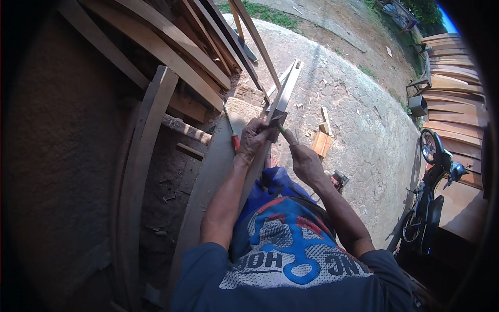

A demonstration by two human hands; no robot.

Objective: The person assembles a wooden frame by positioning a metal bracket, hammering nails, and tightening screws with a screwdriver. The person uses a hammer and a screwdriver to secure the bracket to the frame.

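My left hand is closed on a dark brown wooden block over a long pale timber. My right hand grips the wooden handle of a hammer, greenish near its dark head, which meets the block's upper part by my left fingers. Fingers hide much of the block, so its exact kind is unclear. Left of my left hand, a screwdriver with a red handle and long thin blade lies on the plank bench.
Long boards lean at the upper left, and a thick beam stands left of the bench. Offcuts and a small power tool lie on the concrete. A motorcycle is parked right, near stacked curved planks.
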